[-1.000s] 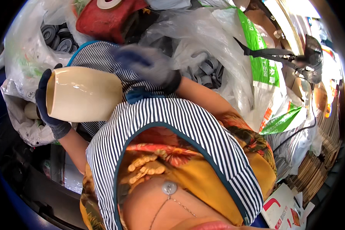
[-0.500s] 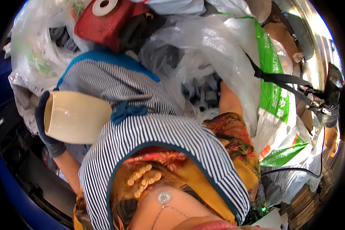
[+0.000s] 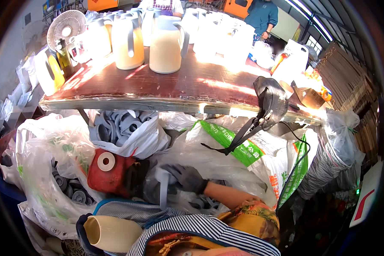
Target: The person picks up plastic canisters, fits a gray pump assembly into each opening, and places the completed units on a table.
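Note:
At the lower left, my gloved left hand [image 3: 83,232] is wrapped round a cream plastic jug body [image 3: 119,233], a hollow shell with its open end facing left. My gloved right hand [image 3: 187,177] is above a clear plastic bag [image 3: 217,160], its fingers closed on a light grey jug handle [image 3: 163,190] that hangs down. More grey plastic parts [image 3: 205,204] lie in the bag beneath my right wrist. Left of the handle sits a red machine or tool [image 3: 111,170] with a pale round disc on it.
Finished-looking cream jugs [image 3: 165,47] with grey handles stand on the dark red table [image 3: 179,87] ahead. Bags of grey parts [image 3: 123,130] and dark round caps [image 3: 74,190] lie below it. A black strap [image 3: 243,141] hangs at the table edge. Two people are beyond the table.
My view has tilted up to the table. My right hand has come up out of the bag with a grey handle. My left hand still holds the jug body.

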A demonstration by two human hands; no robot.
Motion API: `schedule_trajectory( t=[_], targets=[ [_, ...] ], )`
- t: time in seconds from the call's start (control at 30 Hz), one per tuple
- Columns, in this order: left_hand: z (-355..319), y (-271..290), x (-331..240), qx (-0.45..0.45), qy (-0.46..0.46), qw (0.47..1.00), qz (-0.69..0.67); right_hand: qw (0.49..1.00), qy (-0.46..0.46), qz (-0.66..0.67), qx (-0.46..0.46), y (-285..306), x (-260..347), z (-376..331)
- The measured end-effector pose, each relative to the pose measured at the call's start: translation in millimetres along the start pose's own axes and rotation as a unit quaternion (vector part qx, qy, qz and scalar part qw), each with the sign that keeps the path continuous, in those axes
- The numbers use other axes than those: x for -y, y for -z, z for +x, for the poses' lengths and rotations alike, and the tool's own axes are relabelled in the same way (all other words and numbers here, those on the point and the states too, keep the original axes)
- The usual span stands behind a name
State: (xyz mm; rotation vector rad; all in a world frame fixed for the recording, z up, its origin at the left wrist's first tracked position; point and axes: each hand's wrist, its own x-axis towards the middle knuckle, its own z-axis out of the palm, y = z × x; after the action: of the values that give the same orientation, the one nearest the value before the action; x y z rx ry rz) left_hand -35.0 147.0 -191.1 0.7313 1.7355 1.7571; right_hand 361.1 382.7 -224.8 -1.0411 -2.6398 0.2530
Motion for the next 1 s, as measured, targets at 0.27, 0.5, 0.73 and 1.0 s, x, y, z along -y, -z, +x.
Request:
schedule_trajectory(
  t=[0.27,0.5,0.73,1.0],
  targets=[
    [-21,57,24,-0.032,0.015,0.998,-0.054,0.861,0.435,-0.171,-0.2,-14,130,238],
    [-19,69,36,-0.039,0.028,0.997,-0.067,0.917,0.36,-0.171,-0.012,-141,136,289],
    [-11,65,45,-0.033,0.038,0.996,-0.079,0.988,0.069,0.127,-0.061,-172,140,217],
    [-14,59,46,-0.043,0.047,0.995,-0.079,0.997,0.08,-0.001,-0.012,-184,163,200]
  ],
)
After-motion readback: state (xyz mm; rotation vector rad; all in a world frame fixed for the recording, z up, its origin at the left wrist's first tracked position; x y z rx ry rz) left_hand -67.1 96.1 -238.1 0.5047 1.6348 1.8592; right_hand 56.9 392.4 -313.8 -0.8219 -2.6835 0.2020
